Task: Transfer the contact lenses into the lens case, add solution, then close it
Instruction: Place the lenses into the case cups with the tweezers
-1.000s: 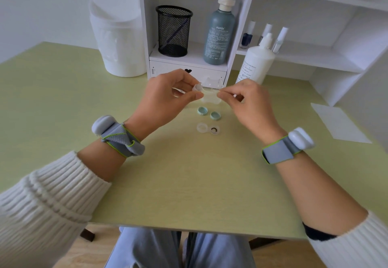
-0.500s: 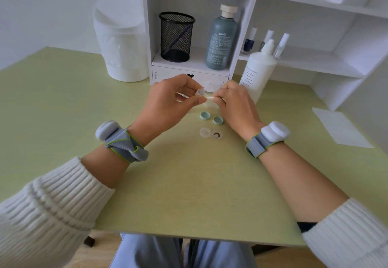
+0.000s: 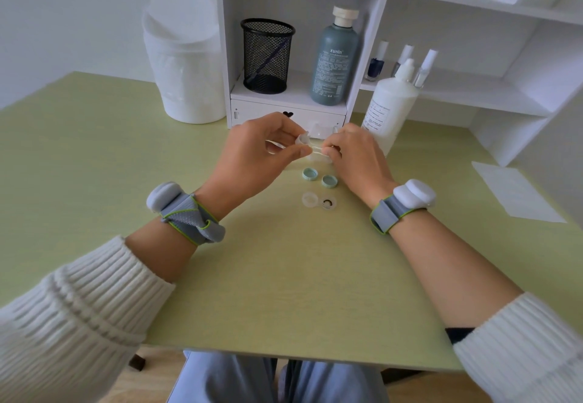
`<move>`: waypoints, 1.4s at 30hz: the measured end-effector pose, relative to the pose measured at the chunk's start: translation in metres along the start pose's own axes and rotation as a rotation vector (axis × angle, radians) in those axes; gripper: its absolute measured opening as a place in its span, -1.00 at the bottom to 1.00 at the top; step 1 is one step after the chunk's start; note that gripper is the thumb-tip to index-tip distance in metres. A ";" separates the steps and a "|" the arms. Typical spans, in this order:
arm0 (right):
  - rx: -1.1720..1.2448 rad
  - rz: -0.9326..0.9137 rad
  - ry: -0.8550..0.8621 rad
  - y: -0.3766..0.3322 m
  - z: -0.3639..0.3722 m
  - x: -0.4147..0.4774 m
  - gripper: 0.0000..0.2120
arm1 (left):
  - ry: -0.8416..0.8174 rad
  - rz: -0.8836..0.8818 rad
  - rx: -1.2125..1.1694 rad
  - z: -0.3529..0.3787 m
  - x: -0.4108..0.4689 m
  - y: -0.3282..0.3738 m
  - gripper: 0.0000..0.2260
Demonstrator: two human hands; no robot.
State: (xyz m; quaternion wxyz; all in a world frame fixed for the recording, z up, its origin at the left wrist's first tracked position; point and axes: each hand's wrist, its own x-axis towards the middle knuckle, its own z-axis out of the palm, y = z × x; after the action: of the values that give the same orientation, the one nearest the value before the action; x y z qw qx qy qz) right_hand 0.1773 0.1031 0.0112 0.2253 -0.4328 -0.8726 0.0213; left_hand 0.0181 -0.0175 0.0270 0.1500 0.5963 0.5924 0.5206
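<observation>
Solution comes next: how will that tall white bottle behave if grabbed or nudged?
The white bottle stands upright, tall and slim, so a nudge near its top would probably tip it. Its smooth plastic-looking body likely flexes slightly when squeezed. It is opaque, so its weight cannot be judged.

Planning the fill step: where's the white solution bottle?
Head view, right of centre: the white solution bottle stands upright on the green table, just behind the right hand.
</observation>
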 end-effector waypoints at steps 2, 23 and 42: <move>-0.005 -0.008 0.008 0.001 0.001 0.000 -0.78 | -0.003 -0.006 -0.006 0.000 0.000 -0.001 -0.86; 1.580 0.305 -0.420 -0.037 -0.037 -0.026 -0.80 | 0.040 0.106 -0.158 -0.003 0.004 -0.003 -0.83; 1.752 0.461 -0.320 -0.029 -0.032 -0.023 -0.92 | 0.008 -0.020 0.043 -0.007 0.009 -0.013 -0.47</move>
State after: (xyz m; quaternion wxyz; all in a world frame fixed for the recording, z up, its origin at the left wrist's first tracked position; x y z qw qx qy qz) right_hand 0.1808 0.0622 0.0385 0.3393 -0.2626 -0.4575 0.7788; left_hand 0.0035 -0.0099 0.0234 0.1400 0.5913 0.6099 0.5087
